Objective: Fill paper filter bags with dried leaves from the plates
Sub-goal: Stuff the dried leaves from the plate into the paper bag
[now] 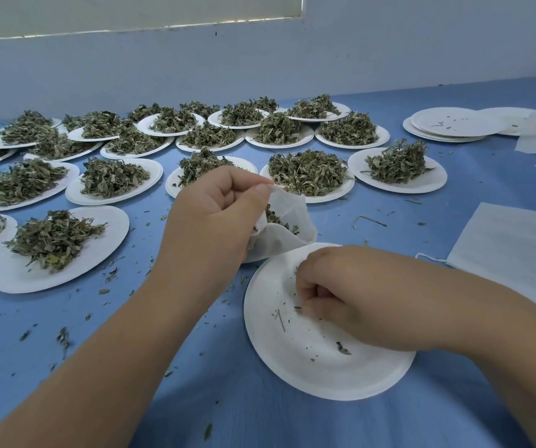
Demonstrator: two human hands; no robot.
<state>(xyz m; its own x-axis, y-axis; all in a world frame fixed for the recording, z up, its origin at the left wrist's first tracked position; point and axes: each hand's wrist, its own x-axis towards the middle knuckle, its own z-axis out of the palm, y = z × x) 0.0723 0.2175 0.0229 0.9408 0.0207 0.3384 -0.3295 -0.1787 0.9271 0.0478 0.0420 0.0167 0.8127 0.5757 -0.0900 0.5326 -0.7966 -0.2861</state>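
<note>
Centre frame, just above the near plate: L hand (218, 205) holds the paper filter bag (279, 245) up off the bench (221, 383), thumb + fingers pinched on the top lip so the mouth gapes to the right. Dried leaves (281, 221) show inside, bag part full. R hand (331, 292) is lower right of centre, fingers curled in tight, tips down on the near plate (325, 376). It looks to be pinching the last leaf scraps (297, 308); what's inside the curl is hidden. Plate otherwise nearly bare, only crumbs.

Handling, my read: bag is thin, soft, v. light, no stiffness, and prob collapses shut unless the lip is held apart. Could tear if yanked or overstuffed w/ stemmy bits. Best hold = the lip, one side pinched, not the body, since squeezing the body would push leaves back out. Leaves look dry, brittle, featherweight; they crumble + scatter, bits all over the bench. Small pinches should beat big grabs. Paper plates are light too and prob slide easily, so steady the rim if tipping.

Loaded plates (428, 182) fill upper left + middle of frame. Stack of bare plates (454, 124) sits upper right, flat unused bags (515, 250) at right edge.
</note>
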